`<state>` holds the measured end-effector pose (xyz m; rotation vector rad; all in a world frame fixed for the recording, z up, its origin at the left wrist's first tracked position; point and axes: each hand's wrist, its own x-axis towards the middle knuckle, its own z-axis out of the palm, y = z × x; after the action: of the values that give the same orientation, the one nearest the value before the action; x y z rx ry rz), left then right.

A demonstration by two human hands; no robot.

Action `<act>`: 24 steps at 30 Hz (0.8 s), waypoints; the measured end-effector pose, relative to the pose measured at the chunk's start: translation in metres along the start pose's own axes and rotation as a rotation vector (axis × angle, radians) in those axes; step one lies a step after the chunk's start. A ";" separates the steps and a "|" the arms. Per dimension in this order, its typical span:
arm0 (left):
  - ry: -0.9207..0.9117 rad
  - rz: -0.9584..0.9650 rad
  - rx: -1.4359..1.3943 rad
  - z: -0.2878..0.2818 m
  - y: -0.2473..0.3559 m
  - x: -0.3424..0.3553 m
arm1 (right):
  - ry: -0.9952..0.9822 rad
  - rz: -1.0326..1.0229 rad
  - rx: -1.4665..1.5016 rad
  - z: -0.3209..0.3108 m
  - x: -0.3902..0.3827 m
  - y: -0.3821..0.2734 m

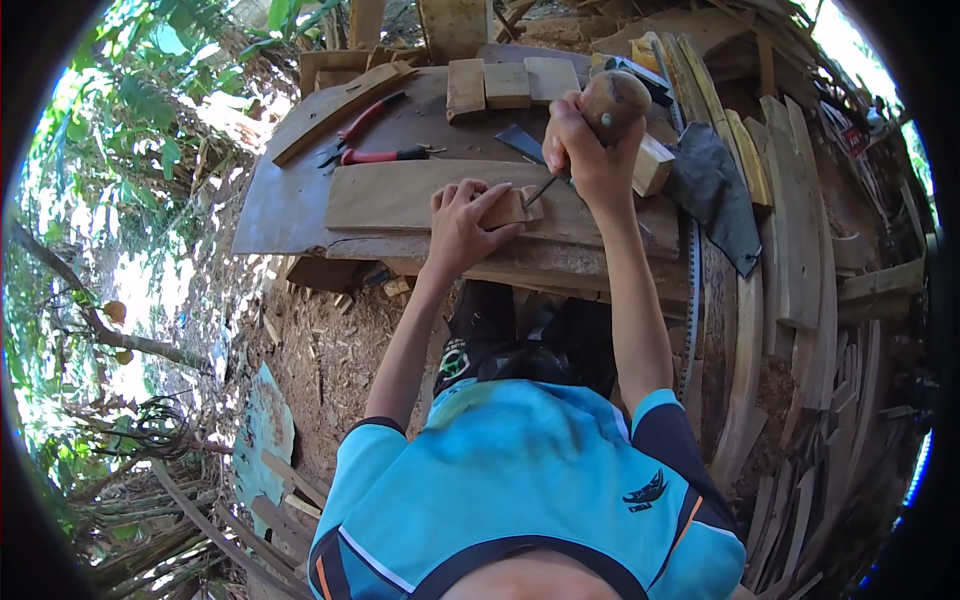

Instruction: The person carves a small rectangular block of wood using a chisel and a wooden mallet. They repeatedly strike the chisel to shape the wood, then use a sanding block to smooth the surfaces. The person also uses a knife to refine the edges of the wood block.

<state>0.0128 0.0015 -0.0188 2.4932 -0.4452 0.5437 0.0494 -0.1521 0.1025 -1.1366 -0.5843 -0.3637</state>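
Note:
My right hand [590, 150] is closed around a hand tool with a thick, rounded wooden handle [613, 105]. Its thin metal shaft [541, 190] slants down to the left, and the tip meets a small wooden block [508, 208]. I cannot tell whether that tip is a point or a narrow blade. Gripping the same block is my left hand [468, 222], its thumb and fingers pressed along it. Under the block lies a long flat board [380, 196] near the front of the workbench [262, 215].
Red-handled pliers [385, 155] rest beyond the board, right of a slanting wood strip [330, 120]. Several short blocks [506, 85] line the far side. A dark cloth [712, 190] and a measuring tape [692, 300] lie right, beside stacked planks [797, 220].

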 end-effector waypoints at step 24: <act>0.062 0.064 -0.148 0.013 -0.010 -0.001 | -0.448 0.077 -0.290 0.050 0.002 0.002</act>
<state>0.0204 0.0023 -0.0341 2.3208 -0.5233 0.5895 0.0398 -0.1052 0.1168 -1.5315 -0.8965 -0.1257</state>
